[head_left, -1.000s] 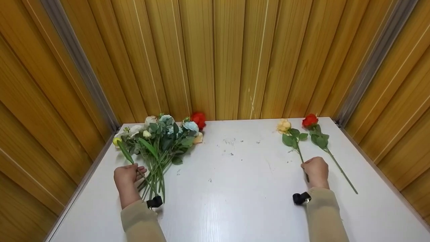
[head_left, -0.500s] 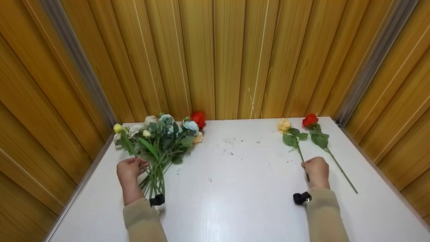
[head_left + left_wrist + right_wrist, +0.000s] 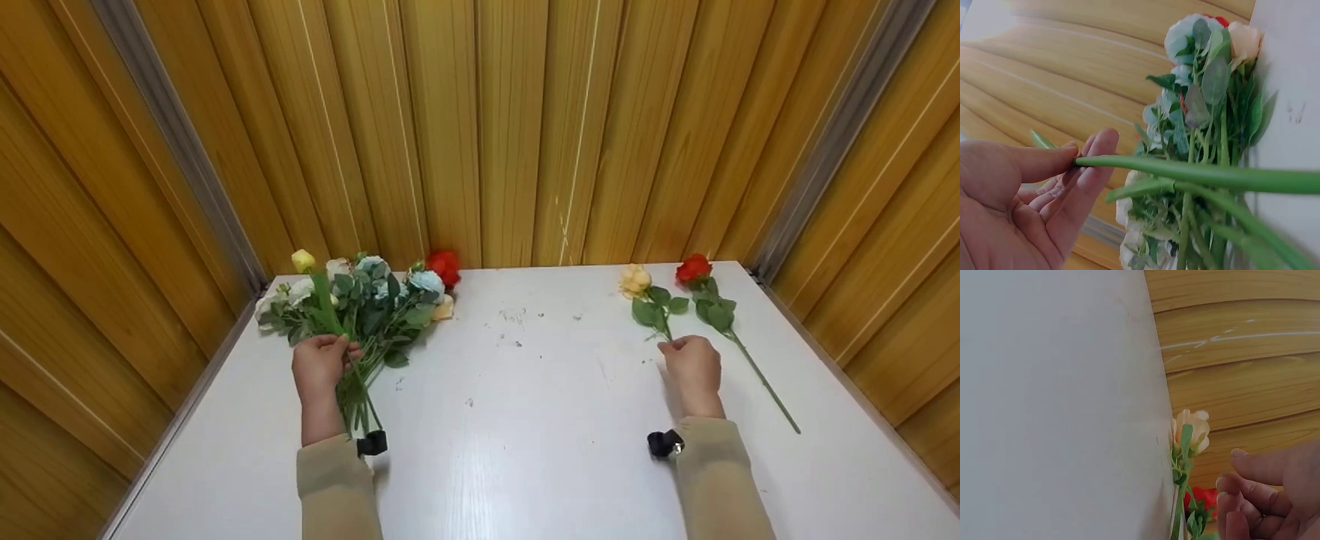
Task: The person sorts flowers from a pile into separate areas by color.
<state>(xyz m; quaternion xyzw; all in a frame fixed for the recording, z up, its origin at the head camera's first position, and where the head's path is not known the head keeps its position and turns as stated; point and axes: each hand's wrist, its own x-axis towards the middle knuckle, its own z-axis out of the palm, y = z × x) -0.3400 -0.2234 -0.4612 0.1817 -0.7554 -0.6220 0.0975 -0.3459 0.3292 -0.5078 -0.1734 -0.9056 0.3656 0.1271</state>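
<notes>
My left hand pinches the green stem of a yellow tulip between thumb and fingers. The tulip is raised over the left side of a loose bunch of flowers with white, pale blue, peach and red heads. On the right, my right hand hovers by the stem of a peach rose, its thumb and fingertips slightly apart. In the right wrist view the rose stem lies clear of those loosely bent fingers. The rose's lower stem is hidden by the hand in the head view.
A red rose lies to the right of the peach one, its long stem slanting toward the front. The white table bears small dark marks. Wood-patterned walls enclose it at the back and both sides.
My left hand has lifted the yellow tulip and carried it rightward over the bunch. My right hand has let go of the peach rose stem and shifted slightly up and left.
</notes>
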